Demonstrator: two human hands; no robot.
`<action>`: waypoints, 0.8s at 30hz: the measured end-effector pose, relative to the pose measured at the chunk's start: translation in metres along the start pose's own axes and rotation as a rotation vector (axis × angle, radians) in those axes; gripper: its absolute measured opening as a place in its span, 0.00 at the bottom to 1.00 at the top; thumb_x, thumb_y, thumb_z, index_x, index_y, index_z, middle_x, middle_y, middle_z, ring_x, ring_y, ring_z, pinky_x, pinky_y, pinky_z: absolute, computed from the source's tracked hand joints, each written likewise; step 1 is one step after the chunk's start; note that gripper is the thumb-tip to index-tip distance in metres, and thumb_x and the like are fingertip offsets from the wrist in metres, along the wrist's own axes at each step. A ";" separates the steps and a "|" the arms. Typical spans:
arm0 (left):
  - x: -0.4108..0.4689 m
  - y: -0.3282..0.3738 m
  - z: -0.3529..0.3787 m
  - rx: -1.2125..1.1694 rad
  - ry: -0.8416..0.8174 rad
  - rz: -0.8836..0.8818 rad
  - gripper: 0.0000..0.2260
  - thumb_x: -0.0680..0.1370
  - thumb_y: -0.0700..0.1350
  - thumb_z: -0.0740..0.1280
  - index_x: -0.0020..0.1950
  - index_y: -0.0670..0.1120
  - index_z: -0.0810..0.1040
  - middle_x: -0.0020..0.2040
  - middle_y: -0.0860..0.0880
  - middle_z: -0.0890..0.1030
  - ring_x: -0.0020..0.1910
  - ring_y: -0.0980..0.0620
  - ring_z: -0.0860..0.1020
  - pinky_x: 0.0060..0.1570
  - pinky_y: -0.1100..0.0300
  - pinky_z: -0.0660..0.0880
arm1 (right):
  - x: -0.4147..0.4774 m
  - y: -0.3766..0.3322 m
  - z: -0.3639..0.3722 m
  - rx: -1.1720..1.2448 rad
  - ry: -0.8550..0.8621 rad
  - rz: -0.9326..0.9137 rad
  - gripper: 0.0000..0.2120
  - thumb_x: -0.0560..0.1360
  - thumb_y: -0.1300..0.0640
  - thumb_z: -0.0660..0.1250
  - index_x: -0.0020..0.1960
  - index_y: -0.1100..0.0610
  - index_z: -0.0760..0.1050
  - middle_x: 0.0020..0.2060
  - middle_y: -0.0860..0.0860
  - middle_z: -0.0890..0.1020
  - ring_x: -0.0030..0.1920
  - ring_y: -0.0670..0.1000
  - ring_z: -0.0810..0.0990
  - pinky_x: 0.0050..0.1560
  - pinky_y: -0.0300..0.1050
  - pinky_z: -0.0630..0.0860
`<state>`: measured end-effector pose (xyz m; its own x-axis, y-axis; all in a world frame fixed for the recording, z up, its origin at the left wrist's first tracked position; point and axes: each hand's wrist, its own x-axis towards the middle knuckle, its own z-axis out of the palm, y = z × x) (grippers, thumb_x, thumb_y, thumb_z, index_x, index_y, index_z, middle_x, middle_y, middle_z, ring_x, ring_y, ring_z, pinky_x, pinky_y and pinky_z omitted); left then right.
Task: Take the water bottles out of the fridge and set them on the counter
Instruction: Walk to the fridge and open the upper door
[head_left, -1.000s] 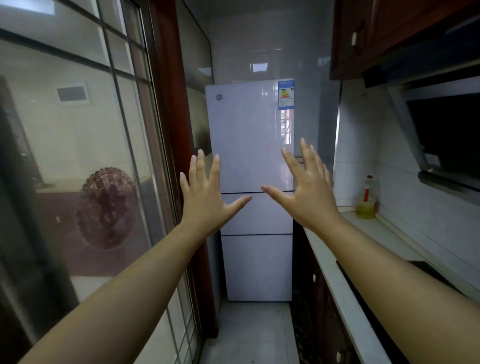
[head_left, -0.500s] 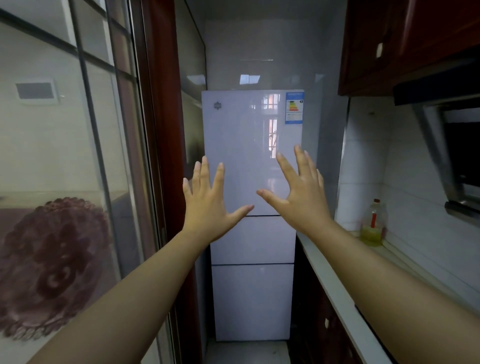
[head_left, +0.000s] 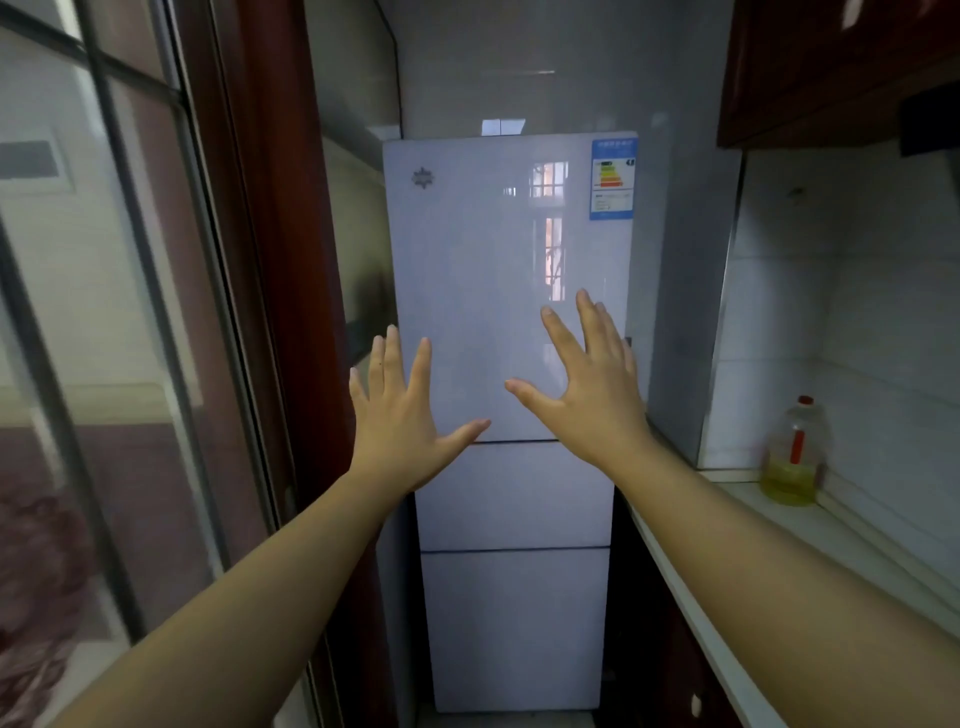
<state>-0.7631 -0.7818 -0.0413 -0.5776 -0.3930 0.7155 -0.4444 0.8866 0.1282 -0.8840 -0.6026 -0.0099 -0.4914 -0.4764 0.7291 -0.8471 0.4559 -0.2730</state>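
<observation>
While both bare arms stretch forward at chest height, the left hand (head_left: 400, 431) and the right hand (head_left: 597, 405) are raised side by side with palms turned away from the camera, fingers straight and spread, thumbs pointing inward toward each other; neither hand holds anything. They hang in front of the fridge (head_left: 498, 270), a tall white three-door unit standing at the far end of a narrow kitchen, and whether any fingertip touches its glossy front cannot be told. The left hand overlaps the lower left corner of the top door, while the right hand overlaps that door's lower right part, near its edge. All three doors are shut, so whatever the fridge holds is hidden. An energy label (head_left: 614, 179) sits in the top door's upper right corner, and a small emblem (head_left: 423, 177) marks its upper left. To the right of the fridge, the pale counter (head_left: 831, 535) runs along the tiled wall toward the camera, above dark lower cabinets (head_left: 649, 623). An oil bottle (head_left: 792, 457) with a red cap and yellow liquid stands upright on the counter's far end, near the wall. Dark wooden upper cabinets (head_left: 831, 67) hang above. On the left, a glass sliding door (head_left: 104, 312) with a reddish wooden frame (head_left: 260, 208) lines the passage.
</observation>
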 end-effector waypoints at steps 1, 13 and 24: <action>0.011 0.000 0.008 0.006 0.007 -0.002 0.50 0.69 0.78 0.57 0.81 0.51 0.43 0.82 0.42 0.41 0.80 0.42 0.39 0.76 0.35 0.44 | 0.012 0.008 0.008 0.009 0.005 -0.009 0.41 0.75 0.31 0.62 0.81 0.43 0.50 0.82 0.50 0.44 0.82 0.54 0.41 0.78 0.60 0.45; 0.149 0.012 0.113 0.065 0.058 -0.024 0.50 0.69 0.77 0.57 0.81 0.51 0.43 0.81 0.42 0.40 0.80 0.42 0.38 0.75 0.37 0.41 | 0.143 0.116 0.085 0.086 0.022 -0.055 0.41 0.75 0.31 0.62 0.81 0.43 0.50 0.82 0.49 0.44 0.82 0.54 0.41 0.78 0.59 0.45; 0.209 -0.009 0.211 0.047 0.005 -0.055 0.51 0.69 0.77 0.59 0.81 0.51 0.42 0.81 0.42 0.38 0.79 0.43 0.35 0.72 0.43 0.35 | 0.199 0.170 0.164 -0.003 -0.013 -0.012 0.47 0.73 0.29 0.63 0.82 0.44 0.44 0.82 0.51 0.38 0.81 0.56 0.37 0.78 0.61 0.42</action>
<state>-1.0246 -0.9231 -0.0377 -0.5484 -0.4394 0.7115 -0.5070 0.8513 0.1349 -1.1591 -0.7430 -0.0146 -0.4836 -0.4913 0.7244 -0.8525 0.4522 -0.2624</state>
